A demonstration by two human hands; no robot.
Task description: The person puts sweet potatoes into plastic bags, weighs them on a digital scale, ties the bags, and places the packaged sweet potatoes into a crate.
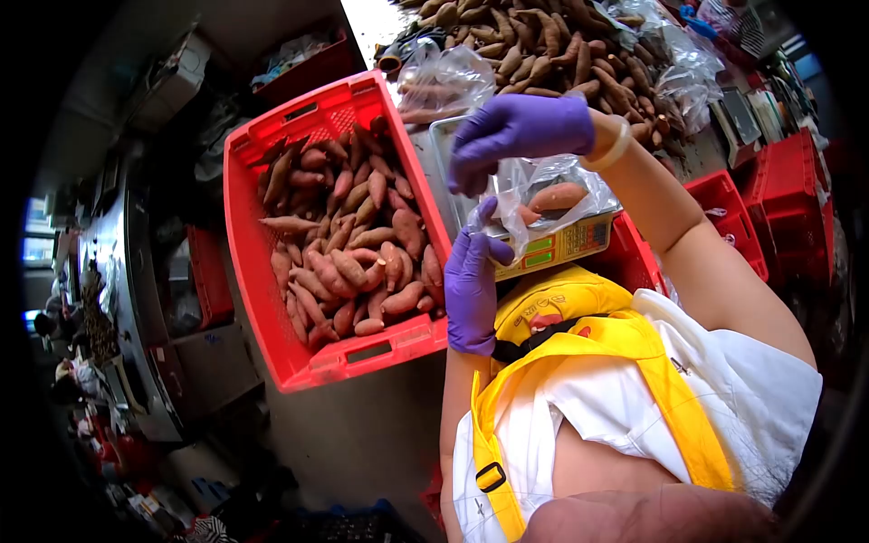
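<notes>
Both hands wear purple gloves. My left hand (471, 288) pinches the gathered edge of a clear plastic bag (593, 204). Inside the bag lie pinkish-brown sweet potatoes (558, 196). The bag rests on a weighing scale (579, 242) with a yellowish front panel and green displays. Over the bag's near-left end, my right hand (516, 136) bends down with its fingers curled beside the plastic. What those fingers hold, if anything, is hidden. Left of my hands stands a red plastic crate (243, 208), part filled with reddish sweet potatoes (348, 240).
A large heap of brown sweet potatoes (534, 45) covers the table beyond the scale. Another clear bag (445, 77) lies beside the crate, and crumpled plastic (683, 81) sits by the heap. Red crates (787, 208) are at the right. A metal counter (136, 299) runs along the left.
</notes>
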